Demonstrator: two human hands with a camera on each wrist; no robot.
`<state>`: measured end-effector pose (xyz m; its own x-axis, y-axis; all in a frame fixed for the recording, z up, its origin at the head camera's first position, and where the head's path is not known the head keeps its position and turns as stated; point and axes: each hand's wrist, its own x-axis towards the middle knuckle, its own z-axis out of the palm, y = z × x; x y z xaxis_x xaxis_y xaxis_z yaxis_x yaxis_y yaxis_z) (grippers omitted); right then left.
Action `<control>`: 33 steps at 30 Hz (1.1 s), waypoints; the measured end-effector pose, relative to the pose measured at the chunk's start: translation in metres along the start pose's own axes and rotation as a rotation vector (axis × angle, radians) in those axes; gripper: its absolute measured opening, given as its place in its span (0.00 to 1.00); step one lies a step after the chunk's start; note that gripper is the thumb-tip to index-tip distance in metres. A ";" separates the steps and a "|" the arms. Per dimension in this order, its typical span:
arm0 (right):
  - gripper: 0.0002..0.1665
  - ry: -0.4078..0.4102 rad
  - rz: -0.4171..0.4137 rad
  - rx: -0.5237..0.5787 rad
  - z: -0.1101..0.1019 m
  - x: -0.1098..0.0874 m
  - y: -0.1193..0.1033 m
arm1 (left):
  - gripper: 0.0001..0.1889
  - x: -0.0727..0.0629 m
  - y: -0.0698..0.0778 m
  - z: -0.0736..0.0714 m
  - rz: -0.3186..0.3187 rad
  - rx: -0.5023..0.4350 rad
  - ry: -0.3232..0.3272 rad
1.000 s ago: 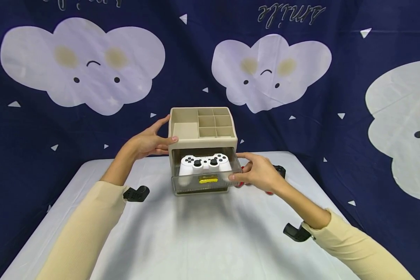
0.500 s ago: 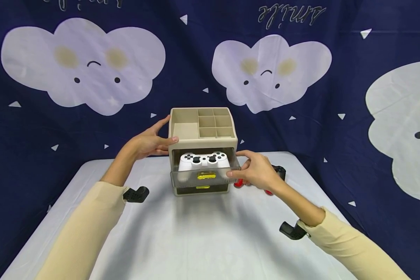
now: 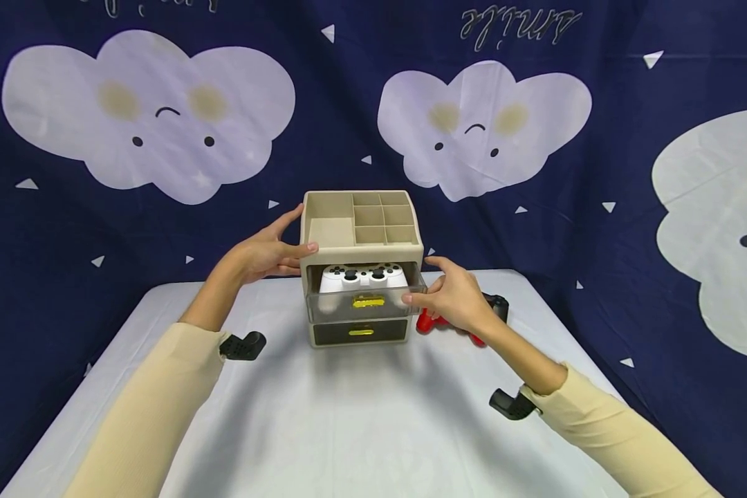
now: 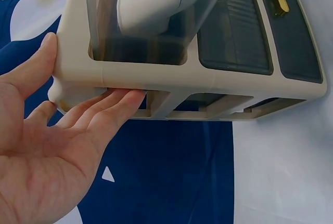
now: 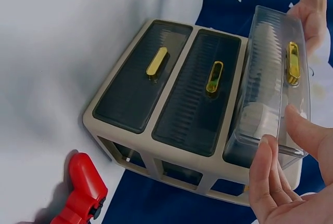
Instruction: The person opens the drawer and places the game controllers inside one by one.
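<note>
A beige desktop organizer [image 3: 363,254] stands at the table's far side. Its clear top drawer [image 3: 367,305], with a gold handle, is part-way out and holds a white game controller [image 3: 364,278]. My right hand [image 3: 454,294] holds the drawer's right front corner: thumb on the front panel, fingers against the side. My left hand [image 3: 264,254] rests on the organizer's upper left side, thumb at the front edge and fingers nearly straight, as its palm-side view [image 4: 57,151] in the left wrist view shows. In the right wrist view, the middle drawer [image 5: 199,94] and bottom drawer [image 5: 143,76] are in.
A red game controller [image 3: 432,321] lies on the white table [image 3: 361,422] right of the organizer. Beside it, a black game controller [image 3: 499,306] is partly hidden behind my right hand. A dark blue cloth with clouds [image 3: 336,104] hangs behind the table.
My right hand has pushed the top drawer further in, away from me, with the white controller inside. More of the dark drawer below now shows. My left hand has stayed in place.
</note>
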<state>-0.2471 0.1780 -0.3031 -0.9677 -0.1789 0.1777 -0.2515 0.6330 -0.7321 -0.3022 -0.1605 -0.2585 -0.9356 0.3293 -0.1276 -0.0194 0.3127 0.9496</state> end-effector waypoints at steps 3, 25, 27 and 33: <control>0.59 -0.001 -0.004 0.013 0.001 0.004 0.001 | 0.53 0.000 0.001 0.000 -0.007 0.003 0.003; 0.52 -0.006 0.078 0.099 0.010 0.028 0.007 | 0.54 0.000 0.001 0.001 -0.011 0.002 0.005; 0.51 0.004 0.069 0.096 0.010 0.031 0.008 | 0.54 0.000 0.001 0.001 -0.011 0.004 0.006; 0.39 0.056 0.020 0.058 0.011 0.036 0.010 | 0.54 0.001 0.000 0.000 -0.002 -0.006 0.001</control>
<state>-0.2842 0.1694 -0.3115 -0.9725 -0.1229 0.1979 -0.2319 0.5912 -0.7724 -0.3033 -0.1596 -0.2584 -0.9358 0.3280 -0.1289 -0.0230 0.3081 0.9511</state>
